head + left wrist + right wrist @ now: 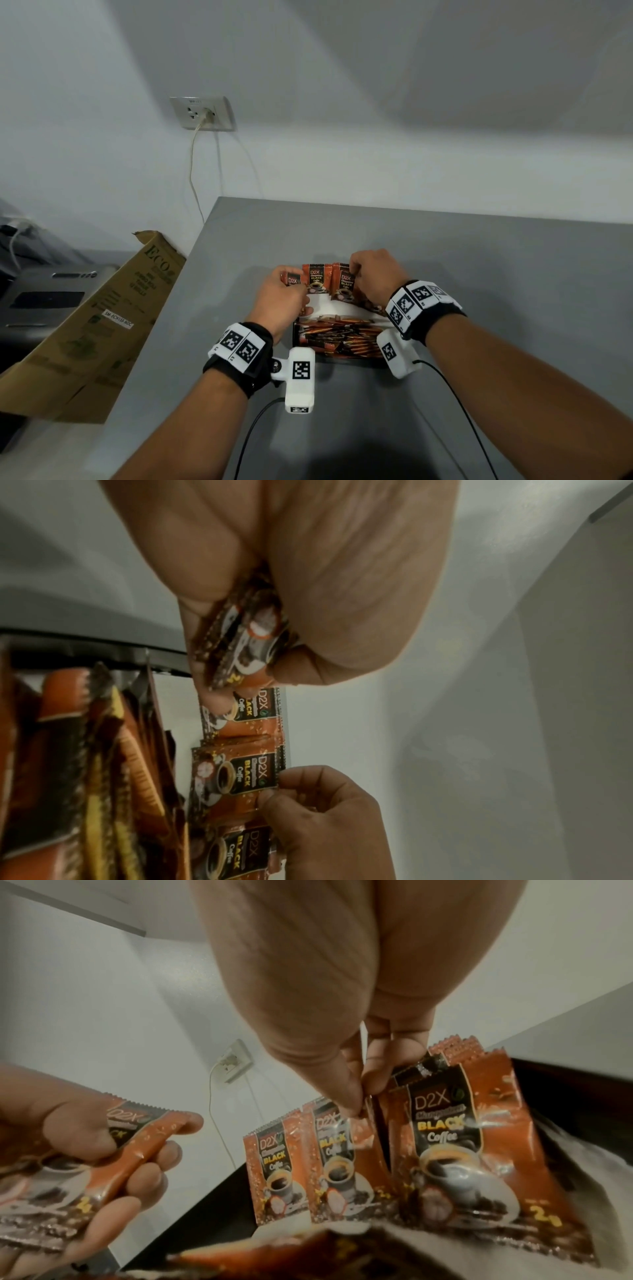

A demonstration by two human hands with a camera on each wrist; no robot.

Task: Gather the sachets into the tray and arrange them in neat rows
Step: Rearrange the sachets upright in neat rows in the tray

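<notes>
A black tray (295,337) sits on the grey table, with a jumble of orange-and-black coffee sachets (339,337) in its near half. Along its far side, sachets stand upright in a row (317,279). My right hand (352,270) pinches the top edge of one upright sachet (332,1164) between thumb and fingertips (352,1110). My left hand (298,291) grips another sachet (246,642) at the left end of the row, above the tray. In the right wrist view that held sachet (103,1164) lies across the left hand's curled fingers (150,1177).
The grey table (479,274) ends at a left edge near a leaning cardboard box (102,325). A grey machine (51,294) stands beyond the box. A wall socket (202,113) has a cord hanging behind the table. Black cables (455,404) trail from both wrists.
</notes>
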